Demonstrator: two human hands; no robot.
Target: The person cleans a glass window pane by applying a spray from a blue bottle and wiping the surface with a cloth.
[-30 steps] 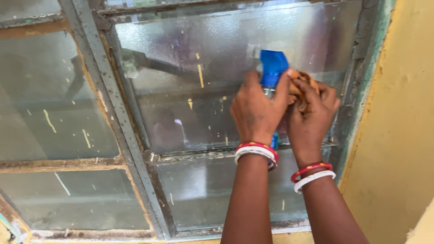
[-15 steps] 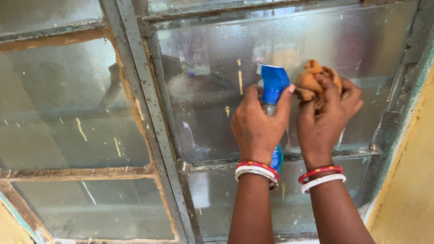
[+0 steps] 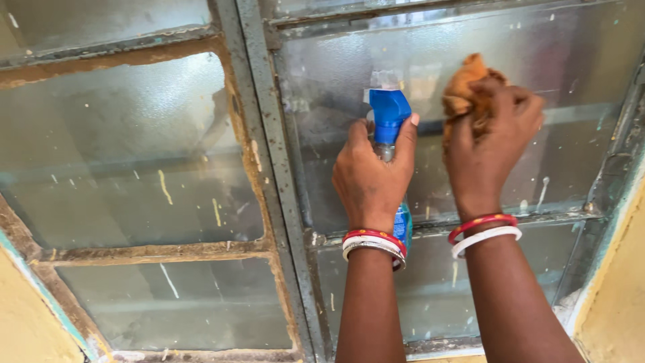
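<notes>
The left hand [image 3: 371, 180] is wrapped around a spray bottle [image 3: 390, 124] with a blue trigger head, fingers closed on its neck and the forefinger lying up along the head. The nozzle sits close to the frosted window pane [image 3: 430, 87], and the lower body of the bottle shows just below the wrist, beside the red and white bangles [image 3: 374, 242]. Just to the right of it, the right hand [image 3: 489, 144] is clenched on a bunched orange cloth [image 3: 463, 87] and presses it against the same pane, slightly higher than the left hand.

Several things could go wrong from here, as a judgement. The nozzle stands so near the glass that the spray may bounce back toward the face, which is below and looking up. Liquid may also run down the pane onto the wrists and make the bottle slippery, and since it is held at the neck with the arm raised, it could slide out and drop. The cloth covers only part of the palm, so hard rubbing could bring the knuckles against the rough, flaking metal frame [image 3: 282, 168] to the left of the hands. The old pane looks loosely seated, and heavy pressure may crack or shift it.
</notes>
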